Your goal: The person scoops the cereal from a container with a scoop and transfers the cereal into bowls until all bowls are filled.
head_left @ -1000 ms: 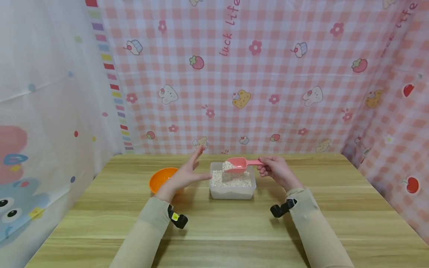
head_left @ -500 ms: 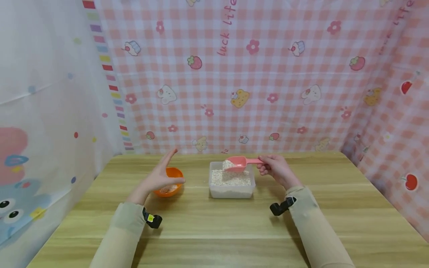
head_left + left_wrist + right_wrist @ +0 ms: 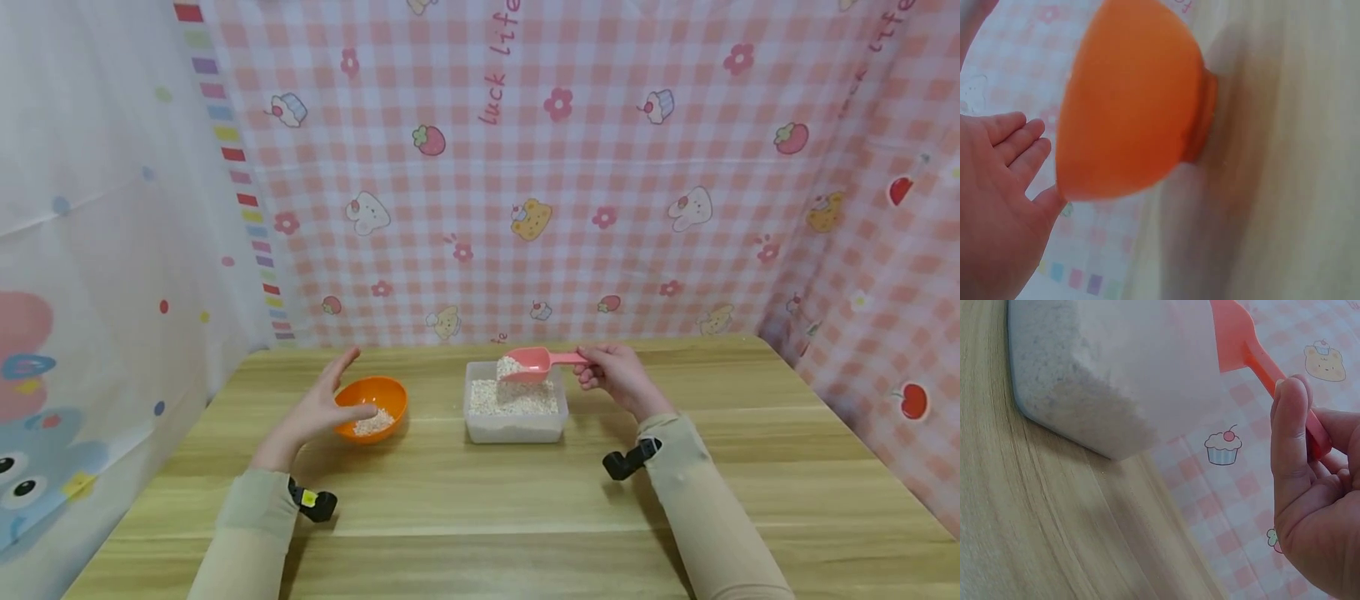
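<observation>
My right hand (image 3: 618,379) pinches the handle of a pink scoop (image 3: 534,365) between thumb and fingers. The scoop carries a heap of pale oat flakes (image 3: 508,367) and hangs over a clear plastic box (image 3: 516,431) partly filled with the same flakes. At the left, an orange bowl (image 3: 390,398) stands upright with some flakes in its bottom. My left hand (image 3: 315,414) is spread at the bowl's left side, its thumb over the near rim. In the left wrist view the fingers are extended beside the bowl (image 3: 1129,106); whether they touch it I cannot tell.
Everything stands on a wooden table (image 3: 450,517). A pink checked cloth (image 3: 480,183) hangs behind the table's far edge, and a white patterned cloth (image 3: 112,250) hangs at the left. Between bowl and box lies a strip of bare tabletop.
My left hand has moved left, from beside the box across the bowl to the bowl's left side, uncovering the flakes inside. The right hand and scoop stay nearly still over the box.
</observation>
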### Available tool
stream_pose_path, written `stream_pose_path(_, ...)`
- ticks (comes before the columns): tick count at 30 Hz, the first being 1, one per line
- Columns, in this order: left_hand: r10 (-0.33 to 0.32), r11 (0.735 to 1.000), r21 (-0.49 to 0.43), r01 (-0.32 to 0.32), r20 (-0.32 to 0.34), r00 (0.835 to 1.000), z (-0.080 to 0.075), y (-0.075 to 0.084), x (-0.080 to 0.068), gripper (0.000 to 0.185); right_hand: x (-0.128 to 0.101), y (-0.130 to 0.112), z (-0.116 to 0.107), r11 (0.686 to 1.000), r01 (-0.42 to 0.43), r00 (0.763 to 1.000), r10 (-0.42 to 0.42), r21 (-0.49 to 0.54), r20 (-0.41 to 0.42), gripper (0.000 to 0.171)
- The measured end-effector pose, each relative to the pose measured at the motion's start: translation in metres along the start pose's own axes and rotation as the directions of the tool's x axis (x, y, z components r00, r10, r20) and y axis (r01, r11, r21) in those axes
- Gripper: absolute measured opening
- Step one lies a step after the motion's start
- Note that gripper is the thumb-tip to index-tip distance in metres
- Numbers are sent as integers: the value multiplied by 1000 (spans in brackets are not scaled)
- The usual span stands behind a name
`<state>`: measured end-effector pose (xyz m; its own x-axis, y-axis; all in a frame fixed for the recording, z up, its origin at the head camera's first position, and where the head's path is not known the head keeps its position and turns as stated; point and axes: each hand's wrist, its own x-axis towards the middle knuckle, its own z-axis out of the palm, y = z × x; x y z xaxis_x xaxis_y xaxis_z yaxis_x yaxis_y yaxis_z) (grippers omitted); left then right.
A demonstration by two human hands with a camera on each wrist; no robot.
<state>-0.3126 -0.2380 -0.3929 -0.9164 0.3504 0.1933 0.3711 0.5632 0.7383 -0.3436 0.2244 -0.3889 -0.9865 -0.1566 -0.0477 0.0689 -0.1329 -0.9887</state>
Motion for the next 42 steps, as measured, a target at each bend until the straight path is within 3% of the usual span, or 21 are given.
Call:
stream_pose_path(8,-100,992,-76,102,21,995,2,-19,-6,101,2,3,1,1000,-6,1000,7,-11,17,26)
stream_pose_path(17,-70,961,-265,83,55,996,6,-34,-9,91,2,6,3,1000,-5,1000,5,-9,23,21)
stream_pose_path(24,-93,917,-379,120,89,992,8,-44,-13,91,4,7,2,1000,-21,1000,21,-1,12,20)
stream_pose_path(33,-85,904,-404,140,151,985,5,-48,-19,101,4,6,2,1000,-21,1000,21,-20,19,22)
stream_pose_path(42,-79,918,-370,145,188,979,3,-51,-17,106,1,4,4,1000,-17,1000,17,-6,21,21)
